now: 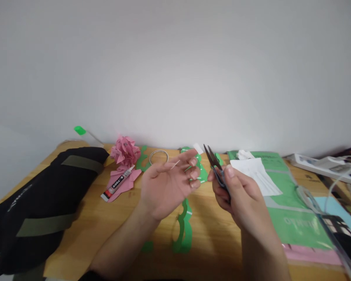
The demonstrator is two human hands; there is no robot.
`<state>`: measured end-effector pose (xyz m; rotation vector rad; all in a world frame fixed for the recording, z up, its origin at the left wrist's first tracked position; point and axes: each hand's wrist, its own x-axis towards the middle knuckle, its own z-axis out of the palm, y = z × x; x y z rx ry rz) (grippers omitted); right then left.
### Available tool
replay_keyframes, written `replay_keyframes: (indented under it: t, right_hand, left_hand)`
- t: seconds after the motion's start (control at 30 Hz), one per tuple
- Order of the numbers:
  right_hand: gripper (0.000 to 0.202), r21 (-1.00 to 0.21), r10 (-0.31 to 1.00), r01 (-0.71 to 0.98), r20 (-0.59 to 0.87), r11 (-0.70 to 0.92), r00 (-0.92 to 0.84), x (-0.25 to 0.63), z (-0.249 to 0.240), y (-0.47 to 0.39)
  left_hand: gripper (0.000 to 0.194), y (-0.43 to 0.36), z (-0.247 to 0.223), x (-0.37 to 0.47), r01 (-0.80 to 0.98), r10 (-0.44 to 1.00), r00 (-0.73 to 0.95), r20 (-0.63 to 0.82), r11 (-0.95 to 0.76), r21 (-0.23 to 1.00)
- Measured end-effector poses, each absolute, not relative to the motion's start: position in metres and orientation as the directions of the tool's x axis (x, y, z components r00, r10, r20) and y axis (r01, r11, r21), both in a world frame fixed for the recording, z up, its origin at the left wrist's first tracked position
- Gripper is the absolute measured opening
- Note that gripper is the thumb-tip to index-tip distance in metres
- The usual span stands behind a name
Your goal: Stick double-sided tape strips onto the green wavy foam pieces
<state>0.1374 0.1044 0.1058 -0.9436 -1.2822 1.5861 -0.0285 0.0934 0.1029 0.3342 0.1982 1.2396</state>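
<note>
My left hand is palm up over the table, its fingers loosely bent and apart. A small white piece sticks out at the tip of its index finger, and a thin white strip lies at the thumb tip. Both look stuck to the skin rather than gripped. In my right hand is a pair of dark scissors, blades pointing up and slightly apart, beside the left fingertips. Green paper cutouts with scalloped edges lie below and behind the left hand.
A pink paper flower, a glue tube on pink paper and a metal ring lie at the left back. Black cloth covers the left side. On the right are white tissue, a green package and a power strip.
</note>
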Motion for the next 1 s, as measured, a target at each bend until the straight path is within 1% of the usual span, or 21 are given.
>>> replay_keyframes:
  t: [0.1,0.33,0.8,1.0]
  right_hand:
    - [0.048,-0.987,0.936,-0.143,-0.022,-0.077,-0.352,0.1357,0.1069,0.1028]
    - [0.046,-0.991,0.954,-0.131,0.021,-0.020,-0.301,0.1344,0.1067,0.1037]
    - [0.046,-0.996,0.956,-0.090,0.002,-0.026,-0.293,0.1380,0.1040,0.1049]
    - [0.046,-0.997,0.955,-0.071,-0.012,-0.035,-0.297,0.1388,0.1056,0.1047]
  left_hand:
    - [0.038,0.0935,0.1008,-0.0271,-0.891,0.942,0.333,0.042,0.300,0.341]
    - [0.038,0.0928,0.1000,-0.0249,-0.881,0.932,0.363,0.011,0.339,0.330]
    - [0.038,0.0917,0.1014,-0.0242,-0.878,0.936,0.350,-0.031,0.339,0.338]
    - [0.038,0.0920,0.0998,-0.0246,-0.873,0.934,0.357,-0.023,0.343,0.347]
